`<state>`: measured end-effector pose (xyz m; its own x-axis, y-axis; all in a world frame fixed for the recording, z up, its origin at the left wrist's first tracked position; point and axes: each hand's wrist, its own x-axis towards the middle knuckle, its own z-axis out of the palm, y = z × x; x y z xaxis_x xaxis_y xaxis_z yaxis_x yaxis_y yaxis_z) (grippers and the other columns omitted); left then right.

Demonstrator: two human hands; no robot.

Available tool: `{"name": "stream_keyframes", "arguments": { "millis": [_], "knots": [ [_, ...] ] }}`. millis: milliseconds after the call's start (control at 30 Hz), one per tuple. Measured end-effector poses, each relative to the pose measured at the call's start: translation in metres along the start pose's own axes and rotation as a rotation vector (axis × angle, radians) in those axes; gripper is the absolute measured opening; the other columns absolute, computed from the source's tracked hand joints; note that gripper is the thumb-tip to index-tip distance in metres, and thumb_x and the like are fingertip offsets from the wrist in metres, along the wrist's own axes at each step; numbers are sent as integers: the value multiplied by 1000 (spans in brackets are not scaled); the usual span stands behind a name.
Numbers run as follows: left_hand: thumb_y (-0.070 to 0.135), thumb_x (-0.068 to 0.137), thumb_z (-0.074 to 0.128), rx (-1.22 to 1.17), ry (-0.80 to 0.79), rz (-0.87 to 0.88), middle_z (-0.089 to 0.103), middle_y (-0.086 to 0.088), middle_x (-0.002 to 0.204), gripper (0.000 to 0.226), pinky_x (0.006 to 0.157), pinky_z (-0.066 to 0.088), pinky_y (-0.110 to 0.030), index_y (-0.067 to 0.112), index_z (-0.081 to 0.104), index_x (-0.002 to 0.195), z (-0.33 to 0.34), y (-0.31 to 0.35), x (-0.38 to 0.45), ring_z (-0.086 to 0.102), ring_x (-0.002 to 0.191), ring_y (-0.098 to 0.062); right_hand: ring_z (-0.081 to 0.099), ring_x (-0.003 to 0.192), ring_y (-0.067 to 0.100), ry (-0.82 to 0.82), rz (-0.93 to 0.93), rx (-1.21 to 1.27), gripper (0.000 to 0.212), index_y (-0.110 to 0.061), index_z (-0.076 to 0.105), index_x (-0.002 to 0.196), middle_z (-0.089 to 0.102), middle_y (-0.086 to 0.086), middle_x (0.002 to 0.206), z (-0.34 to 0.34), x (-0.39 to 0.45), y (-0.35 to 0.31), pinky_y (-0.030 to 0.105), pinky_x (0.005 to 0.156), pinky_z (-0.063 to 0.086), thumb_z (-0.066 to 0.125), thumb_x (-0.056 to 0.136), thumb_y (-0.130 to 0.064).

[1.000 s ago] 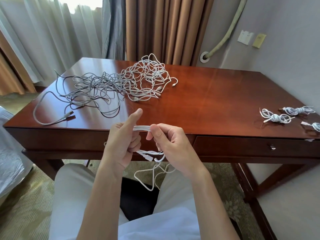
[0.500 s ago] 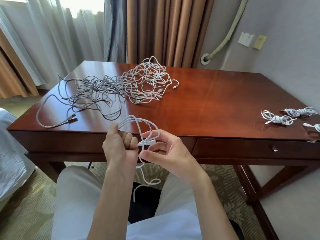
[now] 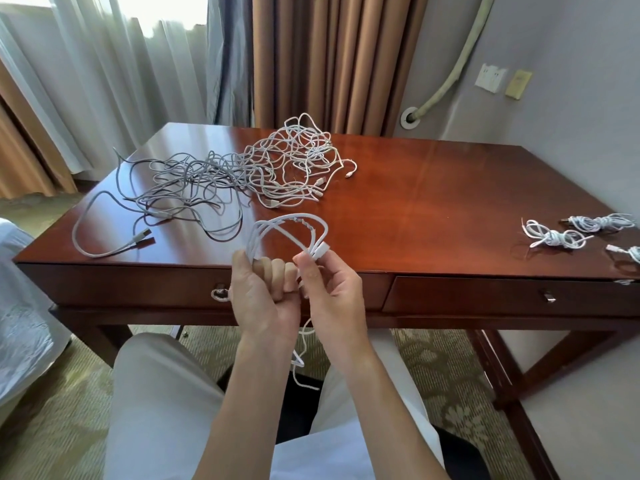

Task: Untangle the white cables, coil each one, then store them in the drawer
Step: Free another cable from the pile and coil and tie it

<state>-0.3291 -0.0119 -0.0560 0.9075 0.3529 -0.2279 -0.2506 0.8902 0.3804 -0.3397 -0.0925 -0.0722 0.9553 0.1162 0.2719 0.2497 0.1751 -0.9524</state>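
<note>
Head view, person seated at a dark wooden desk [image 3: 433, 209]. Both hands are raised in front of the desk's near edge, between the knees and the desktop.

Left hand [image 3: 265, 299]: fingers clenched round one side of a partly coiled white cable [image 3: 289, 225], thumb side up, knuckles facing the camera. Several loops rise out of the fist and arch to the right.

Right hand [image 3: 334, 296]: thumb and forefinger pinch the other end of the loops, just at a white connector [image 3: 322, 249]. The remaining fingers are loosely curled below. The two hands are almost touching at the knuckles.

A loose tail of the same cable drops between the wrists and hangs above the lap; its end lies against the dark seat between the legs.

On the desk, rear left to centre: a large tangle of cables [image 3: 242, 171], whiter at the right part, greyer at the left. One grey strand [image 3: 104, 223] sweeps out toward the near left corner and ends in a plug lying on the wood.

On the desk, far right: three bundled coils [image 3: 557, 237], near one another, the third cut by the frame edge.

Two drawers in the desk front, both closed: left drawer [image 3: 138, 289], its pull beside the left wrist, and right drawer [image 3: 502, 299] with a small pull.

Behind the desk: curtains [image 3: 311, 57]; on the wall, a hose [image 3: 450, 74] entering a round port.
</note>
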Motion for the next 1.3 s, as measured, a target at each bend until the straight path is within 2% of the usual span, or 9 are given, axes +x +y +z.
{"name": "stream_keyframes", "arguments": {
  "millis": [133,333,433,633,733,867,967,1067,1300],
  "knots": [
    [22,103,36,270,-267,-62,18,0,39,56,39,33,-24,18,26,47,-14,-6,3,22,36,-13,46,50,-1,69,5,-129,38,-9,46,78,46,-12,54,-6,4,-8,12,57,39,41,104,-37],
    [51,101,29,475,-618,-306,32,-2,37,61,33,32,-18,7,57,68,-27,20,16,26,24,-10,43,58,5,-122,72,-405,52,-17,45,61,48,-4,60,-33,7,-13,23,59,38,43,105,-45],
    [48,102,34,596,-643,-364,33,-3,39,55,34,39,-23,8,53,70,-29,30,12,27,24,-11,49,55,14,-195,169,-262,55,-22,41,54,45,-2,52,-31,4,-13,28,63,44,47,107,-35],
    [40,100,54,612,-726,-383,33,3,43,48,43,45,-26,15,46,59,-39,40,14,33,33,-10,12,49,16,-277,314,62,52,-21,21,63,13,-3,53,-29,1,-24,30,51,19,47,108,-28],
    [46,88,73,623,-718,-500,34,0,45,53,43,45,-27,11,47,57,-42,42,16,34,30,-10,15,46,18,-315,304,-98,56,-19,25,57,18,-4,47,-31,2,-24,41,55,20,46,105,-37],
    [64,94,53,1203,-594,-358,35,-4,44,69,42,37,-26,5,52,57,-26,41,3,24,29,-12,36,49,16,-392,252,-579,59,-16,65,66,53,8,54,-31,0,-18,38,55,37,34,100,-54],
    [60,96,48,1454,-484,-220,32,0,40,72,41,29,-27,1,51,56,-19,33,1,23,32,-13,51,56,16,-394,267,-648,58,-6,67,77,66,10,66,-28,0,-16,42,65,48,26,94,-45],
    [50,100,49,1392,-511,-168,26,0,45,70,42,12,-25,-4,55,56,-20,28,3,17,38,-12,46,46,1,-361,310,-533,52,-12,59,68,49,-17,45,-31,2,-20,26,60,35,29,106,-28],
    [26,104,50,1004,-435,-157,21,7,41,62,44,8,-29,22,39,43,-27,30,11,16,35,-9,27,52,9,-342,213,-346,48,-15,47,67,31,-13,54,-50,7,-19,30,59,32,44,108,-40]
  ]
}}
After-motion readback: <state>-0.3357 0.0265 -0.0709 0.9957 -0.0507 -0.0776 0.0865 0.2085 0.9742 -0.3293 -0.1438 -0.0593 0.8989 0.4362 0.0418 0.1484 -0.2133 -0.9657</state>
